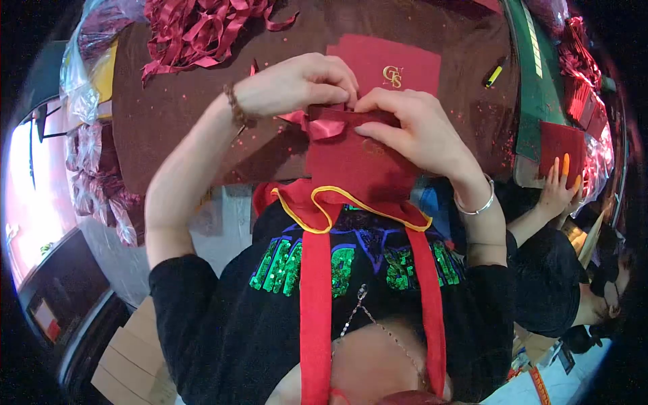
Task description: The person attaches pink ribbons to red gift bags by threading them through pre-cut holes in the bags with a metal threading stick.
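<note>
At the table's near edge lies a dark red pouch with a faint gold logo and a pink-red ribbon at its upper left. My left hand, a beaded bracelet at its wrist, is closed at the pouch's top edge, its fingertips pinched on something too small to make out. Beside it, my right hand pinches the pouch's top edge between thumb and fingers. Just beyond both hands, more red pouches lie stacked, the top one with a gold logo.
Loose red ribbons are heaped at the table's far left. A yellow marker lies on the brown table. At the right, a co-worker's hand touches a red pouch. Plastic-wrapped bundles hang at the left.
</note>
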A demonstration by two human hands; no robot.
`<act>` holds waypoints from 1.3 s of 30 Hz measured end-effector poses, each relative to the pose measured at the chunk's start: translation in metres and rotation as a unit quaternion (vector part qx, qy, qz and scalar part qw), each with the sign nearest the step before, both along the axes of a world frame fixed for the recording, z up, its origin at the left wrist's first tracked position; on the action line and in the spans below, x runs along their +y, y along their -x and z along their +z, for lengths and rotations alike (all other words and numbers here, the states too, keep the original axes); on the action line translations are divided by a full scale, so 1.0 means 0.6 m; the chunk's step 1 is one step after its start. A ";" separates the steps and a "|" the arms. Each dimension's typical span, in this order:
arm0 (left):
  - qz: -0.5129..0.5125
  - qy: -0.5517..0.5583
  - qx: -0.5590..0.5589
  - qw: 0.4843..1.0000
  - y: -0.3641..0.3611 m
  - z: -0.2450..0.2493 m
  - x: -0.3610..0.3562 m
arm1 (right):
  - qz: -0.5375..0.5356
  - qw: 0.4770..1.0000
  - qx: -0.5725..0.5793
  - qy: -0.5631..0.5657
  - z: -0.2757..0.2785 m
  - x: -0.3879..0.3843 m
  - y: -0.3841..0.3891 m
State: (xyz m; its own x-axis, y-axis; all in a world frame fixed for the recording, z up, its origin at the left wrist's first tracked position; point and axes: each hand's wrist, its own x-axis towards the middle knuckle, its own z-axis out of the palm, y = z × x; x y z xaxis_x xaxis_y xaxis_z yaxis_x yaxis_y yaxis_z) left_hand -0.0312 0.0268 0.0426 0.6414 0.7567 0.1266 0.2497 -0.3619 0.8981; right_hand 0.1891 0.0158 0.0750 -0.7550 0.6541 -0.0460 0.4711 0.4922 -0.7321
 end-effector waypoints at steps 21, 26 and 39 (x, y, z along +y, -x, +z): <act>-0.192 0.318 0.101 0.923 -0.023 0.000 0.048 | -0.002 0.999 -0.029 0.033 0.015 0.002 -0.002; -0.095 0.291 0.036 0.951 -0.023 -0.018 0.038 | -0.004 1.000 0.008 0.019 -0.006 0.005 -0.003; 0.228 0.181 -0.063 0.954 0.007 -0.019 -0.020 | -0.023 0.991 -0.006 0.133 -0.022 0.015 0.007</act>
